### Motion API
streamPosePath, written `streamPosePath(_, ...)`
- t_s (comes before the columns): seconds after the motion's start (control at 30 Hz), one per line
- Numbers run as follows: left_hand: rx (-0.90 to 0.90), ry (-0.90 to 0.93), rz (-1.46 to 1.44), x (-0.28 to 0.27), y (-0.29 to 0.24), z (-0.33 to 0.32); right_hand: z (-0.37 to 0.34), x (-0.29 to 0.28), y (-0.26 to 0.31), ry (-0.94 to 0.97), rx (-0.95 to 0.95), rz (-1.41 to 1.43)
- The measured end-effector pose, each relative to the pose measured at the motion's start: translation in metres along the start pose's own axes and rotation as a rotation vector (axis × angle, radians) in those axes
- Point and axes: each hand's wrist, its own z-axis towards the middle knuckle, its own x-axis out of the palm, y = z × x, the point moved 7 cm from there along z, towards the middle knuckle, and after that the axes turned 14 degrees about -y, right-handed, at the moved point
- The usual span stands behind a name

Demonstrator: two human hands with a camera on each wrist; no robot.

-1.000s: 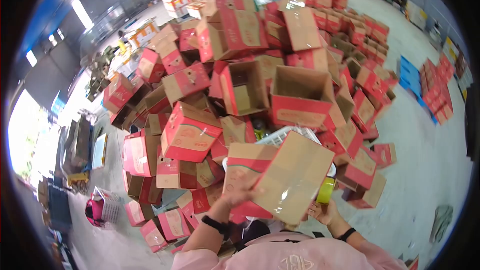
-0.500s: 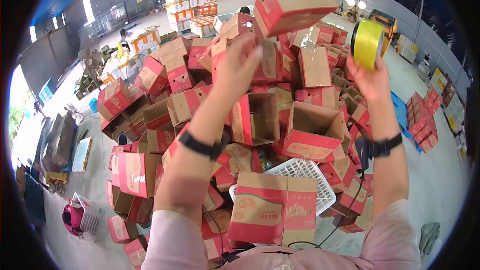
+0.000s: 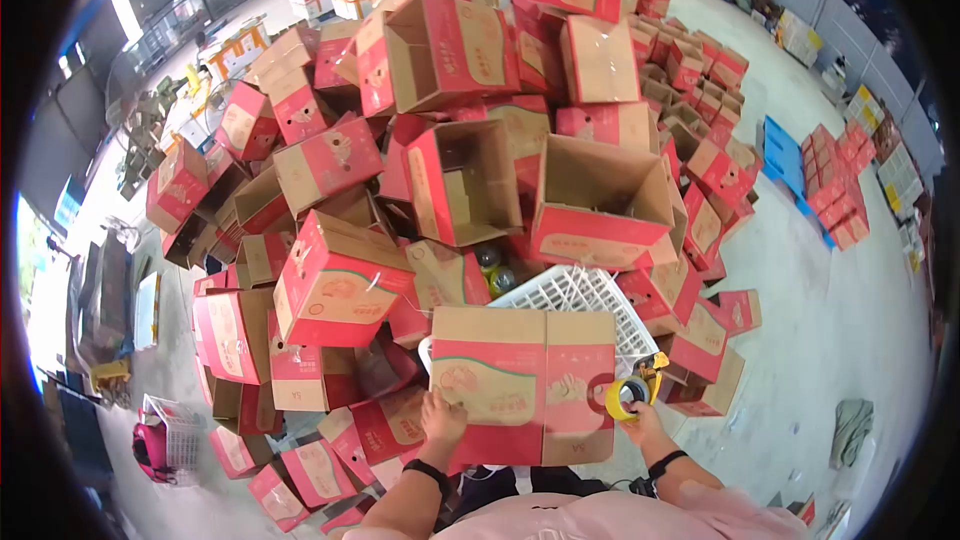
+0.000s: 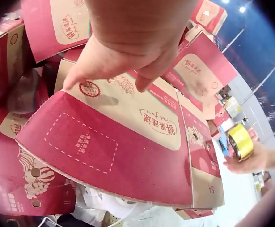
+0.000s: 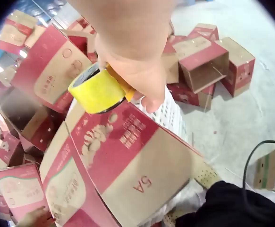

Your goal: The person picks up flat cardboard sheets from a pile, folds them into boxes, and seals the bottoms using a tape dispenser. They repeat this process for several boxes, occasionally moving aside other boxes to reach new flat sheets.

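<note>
A flattened red and tan carton (image 3: pixel 520 380) lies in front of the person, over a white plastic crate (image 3: pixel 600 310). The left hand (image 3: pixel 443 418) touches its left part; in the left wrist view that hand (image 4: pixel 123 56) has thumb and fingertips on the printed panel. At the carton's right edge the right hand (image 3: pixel 642 424) grips a yellow tape roll (image 3: pixel 622 398) in an orange dispenser. The right wrist view shows the right hand (image 5: pixel 137 80) with its fingers around the dispenser, the yellow roll (image 5: pixel 97 92) above the carton panel.
A large heap of red and tan cartons (image 3: pixel 450 50) rises ahead, several of them open. A white basket with a pink item (image 3: pixel 152 445) stands at the left. Blue pallets (image 3: pixel 785 165) with stacked cartons are at the right, beyond bare floor (image 3: pixel 760 270).
Both hands have come down from their raised position to the flat carton. A carton that was in the air is now at the top of the heap. The tape roll came down with the right hand.
</note>
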Motion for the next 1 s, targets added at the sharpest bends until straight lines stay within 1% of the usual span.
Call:
streamPosePath(0.03, -0.117, -0.070, 0.138, -0.021, -0.006, 0.012, 0.014, -0.006, -0.012, -0.063, 0.025, 0.016)
streamPosePath(0.07, -0.109, -0.061, 0.152, -0.036, -0.022, 0.027, 0.034, -0.009, -0.023, -0.051, 0.002, 0.087)
streamPosePath(0.1, -0.242, 0.057, 0.102, -0.046, -0.028, 0.039, 0.033, -0.012, -0.026, -0.058, 0.016, 0.095)
streamPosePath(0.13, -0.378, 0.176, 0.051, -0.049, -0.024, 0.040, 0.023, -0.006, -0.024, -0.040, 0.029, 0.080)
streamPosePath(0.17, -0.194, 0.248, 0.009, -0.030, -0.006, 0.048, 0.016, -0.004, -0.021, -0.018, 0.037, 0.065)
streamPosePath(0.2, -0.487, 0.483, -0.279, -0.018, 0.000, 0.042, 0.017, -0.003, -0.021, 0.012, 0.112, 0.148)
streamPosePath(0.23, -0.778, 0.712, -0.570, -0.008, -0.006, 0.030, 0.015, -0.006, -0.019, 0.012, 0.113, 0.158)
streamPosePath(0.27, -0.764, 0.705, -0.563, -0.008, -0.019, 0.028, 0.013, -0.007, -0.016, 0.023, 0.139, 0.168)
streamPosePath(0.33, -0.201, 0.156, 0.021, -0.034, -0.034, 0.046, 0.001, 0.000, -0.014, 0.043, 0.185, 0.144)
streamPosePath(0.37, -0.194, 0.149, 0.021, -0.031, -0.031, 0.045, -0.002, 0.005, -0.012, 0.050, 0.182, 0.150)
streamPosePath(0.43, -0.498, 0.142, 0.114, -0.022, -0.010, 0.035, -0.008, 0.007, -0.013, 0.039, 0.164, 0.123)
streamPosePath(0.47, -0.490, 0.156, 0.116, -0.017, -0.006, 0.032, -0.002, 0.001, -0.015, 0.025, 0.164, 0.132)
streamPosePath(0.53, -0.416, 0.139, 0.073, -0.044, -0.026, 0.031, 0.007, -0.005, -0.023, 0.004, 0.197, 0.168)
streamPosePath(0.57, -0.413, 0.150, 0.080, -0.035, -0.005, 0.029, 0.009, -0.010, -0.028, -0.007, 0.203, 0.173)
streamPosePath(0.63, -0.612, 0.154, -0.195, 0.017, 0.077, 0.027, 0.009, -0.006, -0.024, -0.051, 0.171, 0.150)
streamPosePath(0.67, -0.667, 0.212, -0.359, 0.057, 0.114, 0.023, 0.010, -0.007, -0.025, -0.054, 0.168, 0.158)
streamPosePath(0.7, -0.663, 0.217, -0.357, 0.054, 0.114, 0.024, 0.014, -0.010, -0.026, -0.051, 0.146, 0.165)
streamPosePath(0.77, -0.537, 0.157, -0.178, 0.020, 0.102, 0.027, 0.020, -0.012, -0.028, -0.047, 0.121, 0.173)
streamPosePath(0.8, -0.404, 0.251, -0.178, 0.008, 0.085, 0.031, 0.020, -0.011, -0.027, -0.019, 0.121, 0.177)
streamPosePath(0.83, -0.262, 0.346, -0.181, -0.014, 0.054, 0.034, 0.020, -0.012, -0.024, 0.006, 0.116, 0.186)
streamPosePath(0.9, -0.659, 0.467, -0.915, -0.053, 0.001, 0.026, 0.037, -0.022, -0.033, 0.004, 0.087, 0.237)
streamPosePath(0.93, -0.610, 0.469, -0.984, -0.084, -0.031, 0.032, 0.043, -0.023, -0.030, 0.007, 0.081, 0.275)
streamPosePath(0.97, -0.561, 0.471, -1.052, -0.114, -0.062, 0.040, 0.039, -0.021, -0.016, 0.003, 0.043, 0.304)
streamPosePath(1.0, -0.511, 0.477, -1.081, -0.140, -0.086, 0.047, 0.029, -0.023, -0.011, -0.051, 0.059, 0.345)
